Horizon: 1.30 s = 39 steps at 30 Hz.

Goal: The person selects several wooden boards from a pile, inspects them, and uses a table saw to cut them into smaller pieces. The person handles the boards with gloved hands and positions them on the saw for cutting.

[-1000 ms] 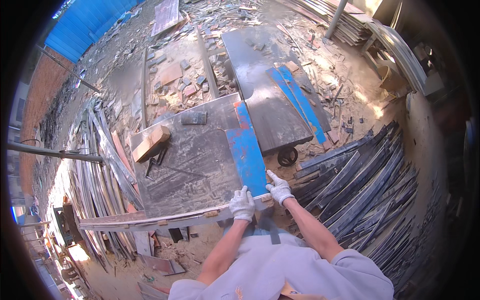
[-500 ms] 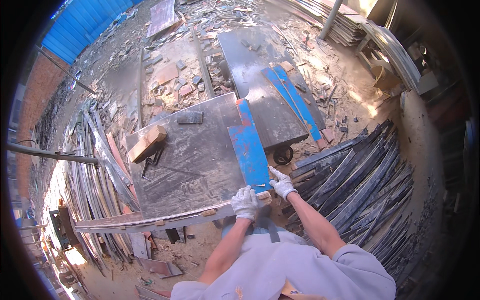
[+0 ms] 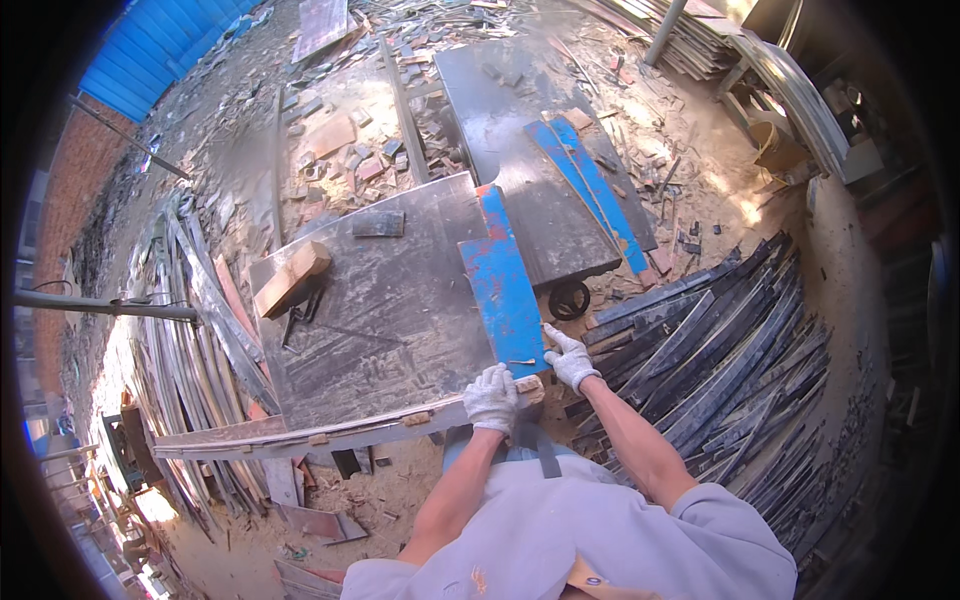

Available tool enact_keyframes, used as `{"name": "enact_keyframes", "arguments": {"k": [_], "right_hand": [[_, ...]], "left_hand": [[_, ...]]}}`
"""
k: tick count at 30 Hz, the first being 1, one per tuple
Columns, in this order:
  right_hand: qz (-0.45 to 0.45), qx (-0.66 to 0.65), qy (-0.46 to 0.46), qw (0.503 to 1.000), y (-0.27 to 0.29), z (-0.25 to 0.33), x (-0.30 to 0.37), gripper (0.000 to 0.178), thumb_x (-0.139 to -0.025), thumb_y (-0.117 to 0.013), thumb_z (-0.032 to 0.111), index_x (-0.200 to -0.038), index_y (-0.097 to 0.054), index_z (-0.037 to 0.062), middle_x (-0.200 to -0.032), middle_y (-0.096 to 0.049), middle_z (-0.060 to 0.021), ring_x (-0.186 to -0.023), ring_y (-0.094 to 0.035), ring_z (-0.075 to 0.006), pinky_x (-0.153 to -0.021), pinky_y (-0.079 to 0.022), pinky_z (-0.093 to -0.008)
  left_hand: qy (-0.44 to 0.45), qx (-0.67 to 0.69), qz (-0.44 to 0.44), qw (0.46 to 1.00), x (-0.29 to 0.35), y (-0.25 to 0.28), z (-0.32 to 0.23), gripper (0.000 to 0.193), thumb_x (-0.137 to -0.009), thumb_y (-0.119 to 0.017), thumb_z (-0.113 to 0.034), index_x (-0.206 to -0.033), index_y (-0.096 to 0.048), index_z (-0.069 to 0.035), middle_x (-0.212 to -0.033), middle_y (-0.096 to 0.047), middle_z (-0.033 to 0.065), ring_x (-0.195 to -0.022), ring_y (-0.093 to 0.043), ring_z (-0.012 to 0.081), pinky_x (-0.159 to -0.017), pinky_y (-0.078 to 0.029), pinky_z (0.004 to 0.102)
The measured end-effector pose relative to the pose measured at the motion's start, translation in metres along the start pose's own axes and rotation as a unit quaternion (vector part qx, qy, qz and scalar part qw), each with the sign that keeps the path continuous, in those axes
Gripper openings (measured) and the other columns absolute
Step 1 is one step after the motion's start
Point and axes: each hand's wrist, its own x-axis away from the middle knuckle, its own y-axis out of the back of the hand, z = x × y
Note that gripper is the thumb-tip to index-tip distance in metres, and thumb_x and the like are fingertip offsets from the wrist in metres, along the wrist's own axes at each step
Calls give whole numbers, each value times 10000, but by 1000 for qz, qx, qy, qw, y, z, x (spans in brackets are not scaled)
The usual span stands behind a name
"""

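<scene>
A blue-painted board (image 3: pixel 502 290), worn to reddish patches, lies lengthwise on the right side of a dusty dark tabletop (image 3: pixel 380 340). A narrower blue piece (image 3: pixel 494 212) sits at its far end. My left hand (image 3: pixel 491 398), in a whitish work glove, is closed over the wooden edge strip (image 3: pixel 425 413) at the board's near left corner; its fingertips touch the board. My gloved right hand (image 3: pixel 571 362) holds the board's near right edge, index finger extended along it and the other fingers curled. The underside of both hands is hidden.
Right of the board is a second dark table (image 3: pixel 560 235) carrying narrow blue strips (image 3: pixel 590 190), with a black handwheel (image 3: pixel 569 299) below. A wood block (image 3: pixel 293 280) and a small dark offcut (image 3: pixel 378 223) lie left. Long dark strips (image 3: pixel 710 350) are heaped at right, pale ones (image 3: pixel 205 350) at left.
The whole view has shifted slightly, raising the tables in the picture. Both hands keep their places at the blue board's near end, with hardly any visible movement.
</scene>
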Motion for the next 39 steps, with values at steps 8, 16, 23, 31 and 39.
{"name": "enact_keyframes", "arguments": {"k": [8, 16, 23, 31, 39], "right_hand": [[19, -4, -29, 999, 6, 2, -2, 719, -876, -745, 13, -1552, -569, 187, -917, -669, -28, -774, -543, -121, -821, -538, -309], [-1, 2, 4, 1000, 0, -10, -7, 724, -876, -735, 19, -1562, -544, 149, -1346, -692, -111, -1159, -654, -194, -1043, -506, -320], [21, -23, -6, 1000, 4, -1, -7, 703, -885, -723, 31, -1556, -540, 133, -1568, -564, -151, -1453, -531, -277, -1193, -426, -353], [11, 7, 6, 1000, 2, -1, -8, 692, -893, -727, 42, -1555, -540, 122, -1575, -548, -176, -1466, -513, -296, -1209, -410, -362], [-49, 135, 82, 986, -11, -24, -2, 564, -868, -811, 130, -1401, -640, 54, -1307, -673, -207, -1253, -626, -366, -1058, -506, -432]], "left_hand": [[-21, 5, -29, 999, -2, -1, -1, 243, -1000, -611, -281, -1095, -761, -115, -1087, -754, 57, -909, -717, 261, -795, -546, 446], [-14, -5, -7, 1000, -5, -4, -3, 240, -1008, -594, -278, -1076, -757, -115, -1062, -753, 63, -909, -723, 271, -780, -548, 453], [-37, -26, -16, 999, -5, -8, 1, 230, -1003, -603, -278, -1074, -756, -121, -1042, -742, 55, -869, -713, 257, -754, -536, 450], [-52, -21, -41, 998, -6, -12, 3, 229, -996, -597, -292, -1061, -735, -121, -1003, -720, 59, -865, -705, 263, -746, -538, 452], [-39, -21, -58, 997, -8, -26, 12, 225, -1014, -580, -297, -1007, -738, -137, -958, -713, 55, -844, -706, 270, -744, -534, 462]]}}
